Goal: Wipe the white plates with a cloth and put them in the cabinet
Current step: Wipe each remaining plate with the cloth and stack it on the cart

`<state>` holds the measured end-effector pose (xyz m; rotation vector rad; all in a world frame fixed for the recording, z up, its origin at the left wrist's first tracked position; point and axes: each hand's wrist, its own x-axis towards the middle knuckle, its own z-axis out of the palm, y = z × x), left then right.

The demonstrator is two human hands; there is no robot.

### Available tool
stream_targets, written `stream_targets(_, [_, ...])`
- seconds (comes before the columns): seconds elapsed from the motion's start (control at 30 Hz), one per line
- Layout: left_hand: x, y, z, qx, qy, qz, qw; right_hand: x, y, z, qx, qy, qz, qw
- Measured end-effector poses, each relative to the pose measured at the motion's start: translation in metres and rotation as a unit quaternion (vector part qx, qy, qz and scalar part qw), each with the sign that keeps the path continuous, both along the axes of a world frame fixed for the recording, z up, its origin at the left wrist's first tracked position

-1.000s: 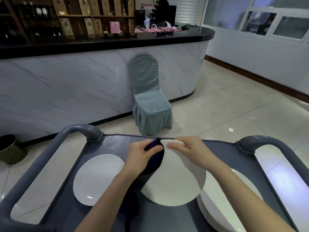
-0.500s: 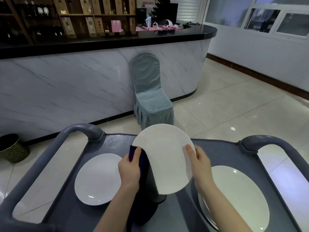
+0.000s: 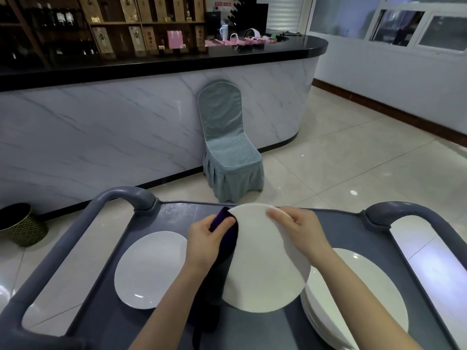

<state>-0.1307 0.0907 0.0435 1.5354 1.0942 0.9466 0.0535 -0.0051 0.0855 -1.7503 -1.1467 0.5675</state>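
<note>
I hold a white plate (image 3: 262, 263) tilted above a grey cart tray (image 3: 177, 213). My right hand (image 3: 300, 228) grips the plate's far right rim. My left hand (image 3: 207, 236) presses a dark purple cloth (image 3: 225, 246) against the plate's upper left edge; the cloth hangs down below the hand. A single white plate (image 3: 149, 269) lies flat on the tray to the left. A stack of white plates (image 3: 358, 296) sits on the tray to the right, partly hidden by my right forearm.
The cart has grey curved handles at left (image 3: 121, 195) and right (image 3: 404, 210). Ahead stand a chair with a blue-grey cover (image 3: 227, 145) and a marble bar counter (image 3: 101, 127). A dark woven bin (image 3: 20, 226) sits on the floor at left.
The plate has tipped from upright back down toward flat. My right hand went from the plate's right side to its top rim, and my left hand with the cloth slid up to the upper left edge.
</note>
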Motion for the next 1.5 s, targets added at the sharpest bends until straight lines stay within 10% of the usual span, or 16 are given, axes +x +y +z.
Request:
stream_targets(0.23, [0.019,-0.028,-0.025,-0.237,-0.118,0.264,0.927,-0.051,0.006,-0.025,0.082,0.364,-0.3,0.878])
stream_targets(0.47, [-0.005,0.0,-0.003,-0.138,-0.07,0.152,0.976,-0.007,0.0,0.002,0.018,0.129,-0.064,0.989])
stream_targets(0.7, [-0.003,0.007,0.02,0.041,0.067,-0.106,0.991,-0.001,0.015,0.025,-0.129,-0.059,0.16,0.977])
stream_targets(0.9, [-0.01,0.001,-0.002,-0.098,-0.027,0.043,0.994,-0.007,0.002,0.007,-0.038,0.141,-0.046,0.988])
stream_targets(1.1, [0.018,-0.036,-0.025,-0.24,-0.117,0.258,0.928,-0.074,0.008,-0.028,0.095,0.414,-0.349,0.836])
stream_targets(1.2, [0.021,-0.037,-0.021,-0.241,-0.125,0.265,0.925,-0.084,0.006,-0.037,0.111,0.424,-0.328,0.837])
stream_targets(1.37, [0.001,-0.004,-0.005,-0.251,-0.135,0.225,0.932,-0.056,-0.025,-0.039,0.077,0.196,-0.113,0.971])
stream_targets(1.5, [-0.01,0.015,0.005,-0.249,-0.113,0.181,0.945,-0.026,-0.045,-0.029,0.095,-0.177,0.054,0.978])
